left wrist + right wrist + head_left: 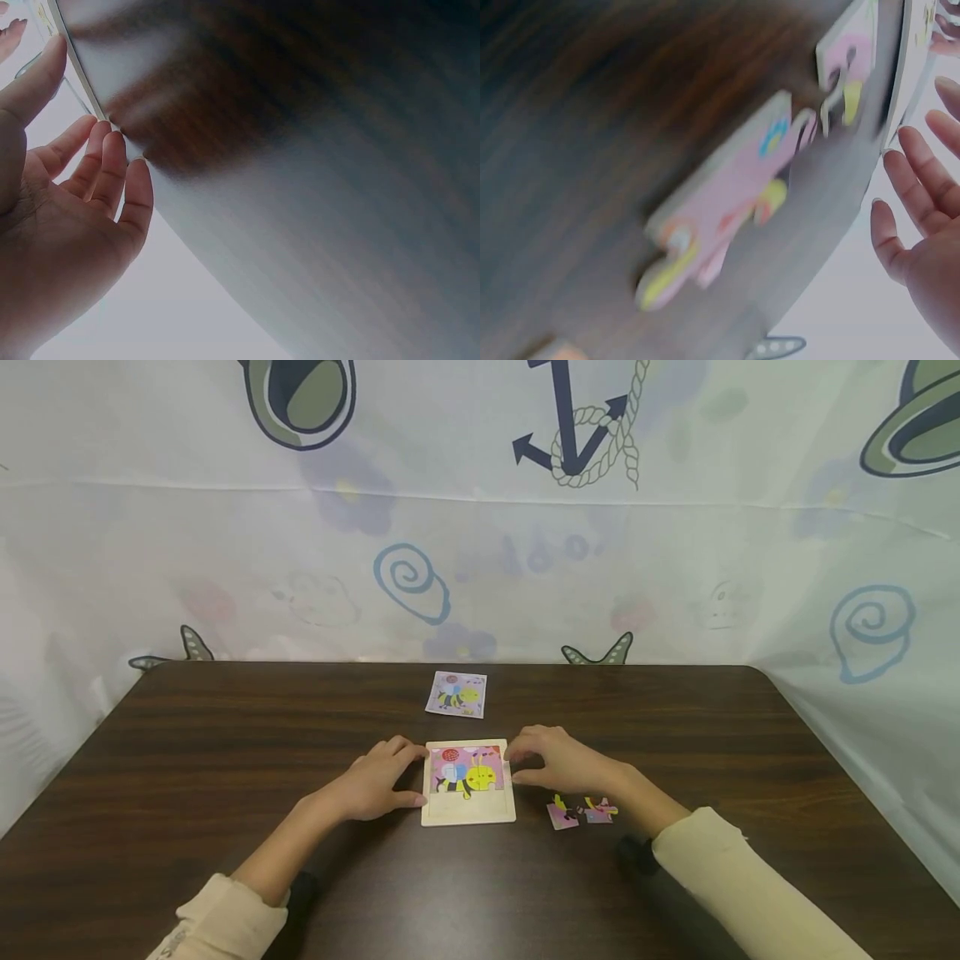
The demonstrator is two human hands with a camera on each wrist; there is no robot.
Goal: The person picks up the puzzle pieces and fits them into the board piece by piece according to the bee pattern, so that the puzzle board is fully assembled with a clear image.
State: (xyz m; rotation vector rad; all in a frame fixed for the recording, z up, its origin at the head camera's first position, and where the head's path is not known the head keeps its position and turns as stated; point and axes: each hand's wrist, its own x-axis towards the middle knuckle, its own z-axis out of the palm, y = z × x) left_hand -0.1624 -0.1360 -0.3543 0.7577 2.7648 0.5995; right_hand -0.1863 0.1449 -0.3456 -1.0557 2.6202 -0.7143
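My left fingers (407, 752) and right fingers (528, 745), spread loosely, flank a pale square wooden tray (468, 811) half-filled with a pink-and-yellow bee jigsaw (483, 777), apparently steadying it; two loose pink-and-yellow jigsaw pieces (598, 816) lie near my right fingers, probably for reach.
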